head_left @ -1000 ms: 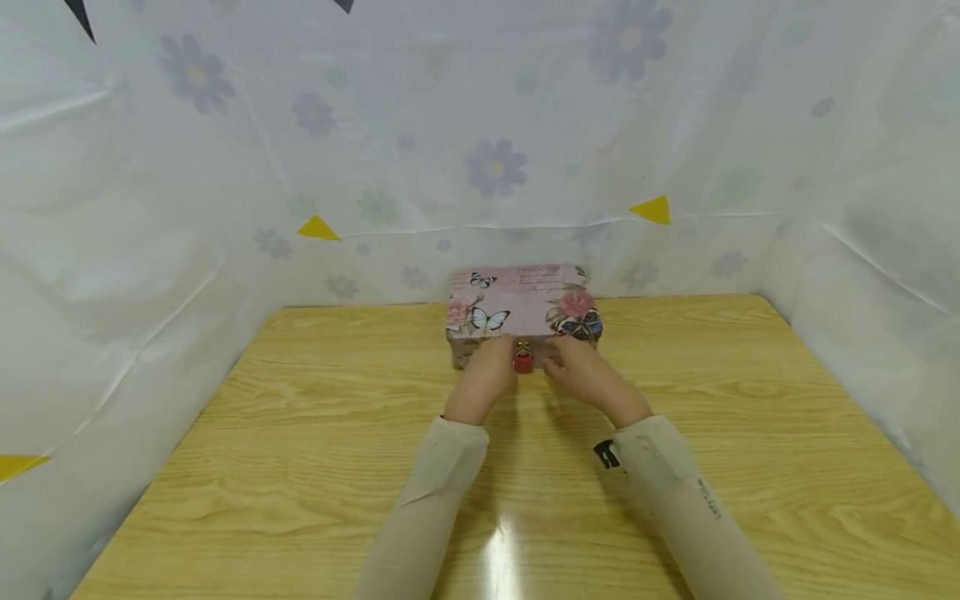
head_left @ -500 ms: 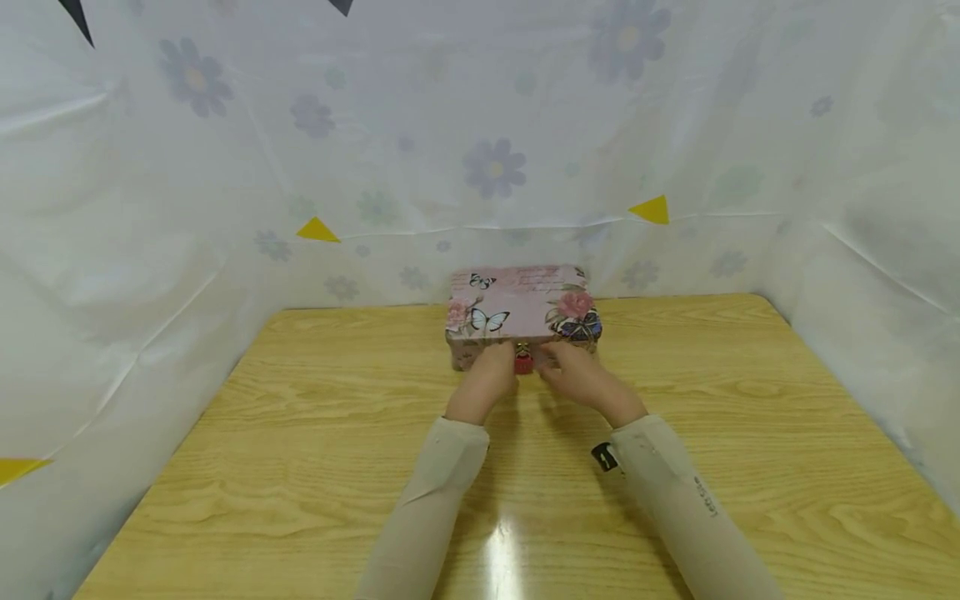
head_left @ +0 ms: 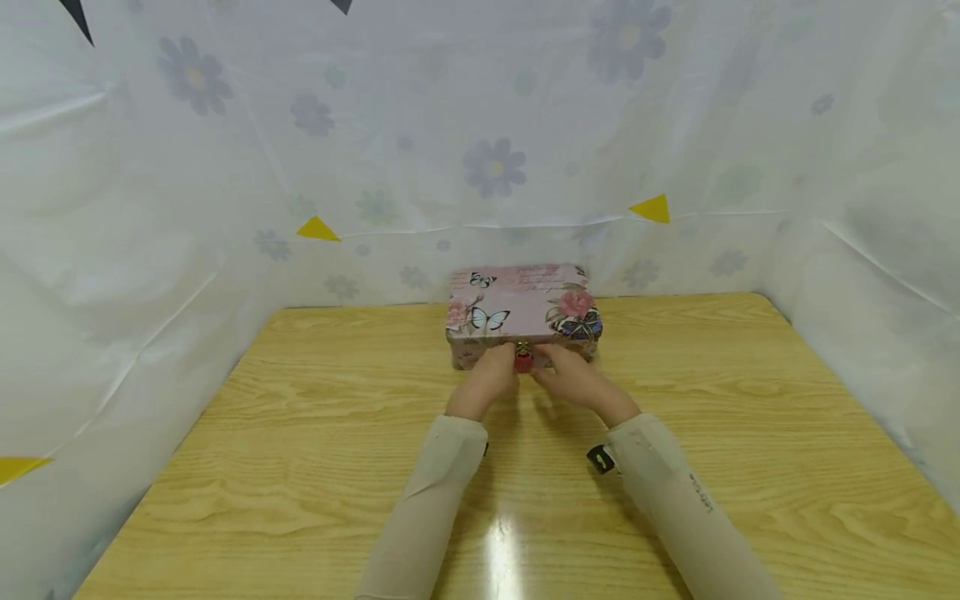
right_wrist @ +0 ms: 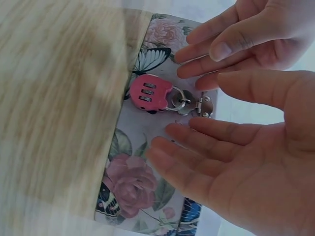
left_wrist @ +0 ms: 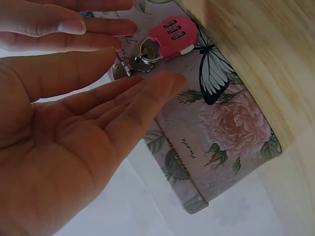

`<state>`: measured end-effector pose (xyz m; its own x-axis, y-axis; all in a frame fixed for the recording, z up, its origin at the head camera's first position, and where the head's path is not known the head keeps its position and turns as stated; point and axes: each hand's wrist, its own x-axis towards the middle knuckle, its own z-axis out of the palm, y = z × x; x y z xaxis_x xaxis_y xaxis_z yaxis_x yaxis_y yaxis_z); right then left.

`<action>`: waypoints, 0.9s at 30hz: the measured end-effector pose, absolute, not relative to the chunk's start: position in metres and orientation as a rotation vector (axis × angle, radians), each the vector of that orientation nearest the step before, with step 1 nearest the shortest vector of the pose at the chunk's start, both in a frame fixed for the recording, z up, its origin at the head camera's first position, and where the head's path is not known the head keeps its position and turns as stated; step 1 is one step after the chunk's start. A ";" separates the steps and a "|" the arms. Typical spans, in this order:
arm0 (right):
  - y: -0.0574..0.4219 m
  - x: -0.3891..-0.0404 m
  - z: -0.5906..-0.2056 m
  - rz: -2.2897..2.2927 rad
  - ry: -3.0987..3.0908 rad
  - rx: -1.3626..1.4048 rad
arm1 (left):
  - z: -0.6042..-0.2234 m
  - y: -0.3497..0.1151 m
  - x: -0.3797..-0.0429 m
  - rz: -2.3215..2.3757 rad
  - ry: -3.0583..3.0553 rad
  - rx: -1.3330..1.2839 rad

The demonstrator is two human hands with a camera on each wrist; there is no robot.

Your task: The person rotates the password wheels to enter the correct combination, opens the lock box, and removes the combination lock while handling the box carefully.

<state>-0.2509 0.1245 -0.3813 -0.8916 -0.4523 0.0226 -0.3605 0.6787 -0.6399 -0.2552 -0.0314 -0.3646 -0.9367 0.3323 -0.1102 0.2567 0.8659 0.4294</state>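
Beside the padlock, the right hand has edged closer.

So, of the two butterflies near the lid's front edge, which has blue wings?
The right butterfly, below the pink rose: its dark wings show blue, while the left butterfly is whitish with black edges.

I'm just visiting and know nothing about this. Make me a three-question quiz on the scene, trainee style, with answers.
1. Multiple choice: what hangs from the hinged metal clasp on the pink, flower-printed, rectangular box?
A) a brass key
B) a pinkish-red padlock
C) a blue ribbon
2. True or false: the person's left hand has its fingers wrapped round the padlock.
3. Fill in: the padlock's face shows ___ dials.

Key: 1. B; 2. false, they are extended near it, not gripping; 3. three.
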 end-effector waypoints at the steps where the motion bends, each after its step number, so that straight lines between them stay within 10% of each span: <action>1: 0.124 -0.251 -0.382 -1.013 2.748 -0.665 | -0.365 -0.032 -0.255 0.629 2.856 0.460; 27: 0.120 -0.255 -0.395 -1.106 2.671 -0.629 | -0.375 -0.037 -0.263 0.736 2.817 0.484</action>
